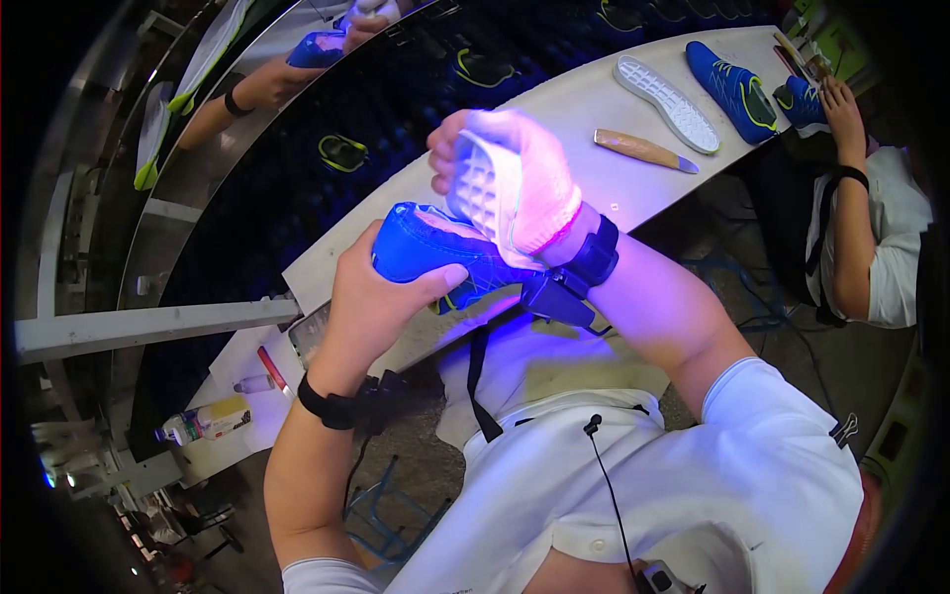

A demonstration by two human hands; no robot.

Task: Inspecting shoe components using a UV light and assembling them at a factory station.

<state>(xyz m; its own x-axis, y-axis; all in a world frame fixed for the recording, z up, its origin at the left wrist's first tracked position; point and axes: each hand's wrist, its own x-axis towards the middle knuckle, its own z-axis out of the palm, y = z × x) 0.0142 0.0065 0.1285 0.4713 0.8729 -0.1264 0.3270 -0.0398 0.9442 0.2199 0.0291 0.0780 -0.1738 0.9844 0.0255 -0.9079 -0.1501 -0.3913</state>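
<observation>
My left hand (364, 307) is closed round a blue shoe upper (421, 259), its thumb pressed on the near side. The upper is tilted, with its pale bottom turned up. A white sole (482, 190) with a grid of hollows on its inner face is gripped in my right hand (542, 183), which wears a pale glove that leaves the fingers bare. The sole's lower end meets or overlaps the upper; whether they touch cannot be told. Violet light falls on both hands. On the table beyond lie another white sole (668, 102) and a knife (641, 149) with a wooden handle.
A blue shoe (730, 91) stands farther right, where a co-worker's hand (841, 114) touches another. Past the table runs a dark surface carrying dark shoes (343, 152). Across it, another person's arm (262, 87) holds a blue upper. A metal bar (158, 329) and bottle (206, 421) are left.
</observation>
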